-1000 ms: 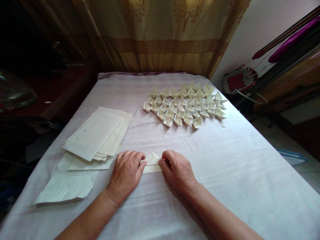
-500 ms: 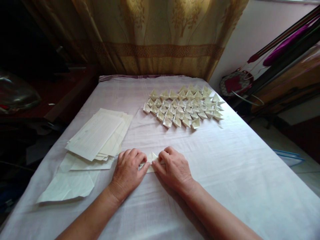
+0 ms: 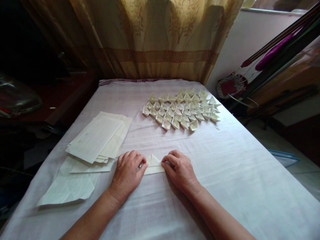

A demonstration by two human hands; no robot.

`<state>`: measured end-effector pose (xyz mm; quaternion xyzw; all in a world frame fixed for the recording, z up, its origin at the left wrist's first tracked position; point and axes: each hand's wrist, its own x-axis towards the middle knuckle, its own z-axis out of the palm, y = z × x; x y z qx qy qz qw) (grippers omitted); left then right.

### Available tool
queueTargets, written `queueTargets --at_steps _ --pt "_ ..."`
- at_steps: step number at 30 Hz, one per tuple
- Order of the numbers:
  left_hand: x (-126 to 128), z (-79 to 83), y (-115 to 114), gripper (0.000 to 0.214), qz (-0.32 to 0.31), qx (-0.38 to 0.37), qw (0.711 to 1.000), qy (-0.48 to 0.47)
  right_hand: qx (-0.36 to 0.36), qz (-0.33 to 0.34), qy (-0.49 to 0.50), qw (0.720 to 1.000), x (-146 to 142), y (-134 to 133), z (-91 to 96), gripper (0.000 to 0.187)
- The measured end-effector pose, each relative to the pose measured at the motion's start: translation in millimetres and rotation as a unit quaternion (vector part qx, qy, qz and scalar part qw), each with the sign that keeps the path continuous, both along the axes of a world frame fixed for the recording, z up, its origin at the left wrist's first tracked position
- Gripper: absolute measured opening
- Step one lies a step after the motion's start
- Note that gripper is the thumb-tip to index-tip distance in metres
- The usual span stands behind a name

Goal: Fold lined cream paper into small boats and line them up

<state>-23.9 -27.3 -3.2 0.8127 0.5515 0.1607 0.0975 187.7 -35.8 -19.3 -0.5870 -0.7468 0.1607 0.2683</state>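
Right hand (image 3: 180,168) shifts outward along folded paper (image 3: 153,161)

Half a second ago both thumbs nearly met at the middle; now the right thumb and forefinger pinch the right end. At the left end, the left hand (image 3: 129,170) pinches with its thumb against a curled forefinger; its other fingers are bent close together. Between them the folded paper lies near the centre of the white cloth (image 3: 225,166), its peak pointing far and a flat band along its near edge. To the left is a pile of sheets (image 3: 97,136), a creased sheet (image 3: 67,188) jutting out on its near side. Farther off, right of centre, paper boats (image 3: 180,108) sit in close rows. Beyond hangs a gold curtain (image 3: 157,33).
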Motion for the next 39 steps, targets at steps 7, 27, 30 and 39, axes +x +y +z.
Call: queueTargets --at_steps 7,27,30,39 --pt "9 12.2 10 0.012 -0.01 -0.026 0.998 0.049 0.014 -0.008 0.012 1.0 -2 1 -1.7 0.008" --pt "18 38.5 57 0.012 -0.078 -0.295 0.95 -0.062 0.012 -0.048 0.113 0.992 1 -1 -7.3 0.033" --pt "20 29.4 50 0.021 -0.025 -0.338 0.899 -0.278 -0.017 -0.051 0.209 0.976 -1 1 -5.2 0.043" --pt "34 8.1 28 0.031 -0.018 -0.318 0.811 -0.491 -0.048 -0.002 0.34 0.939 -20 -1 2.5 0.016"
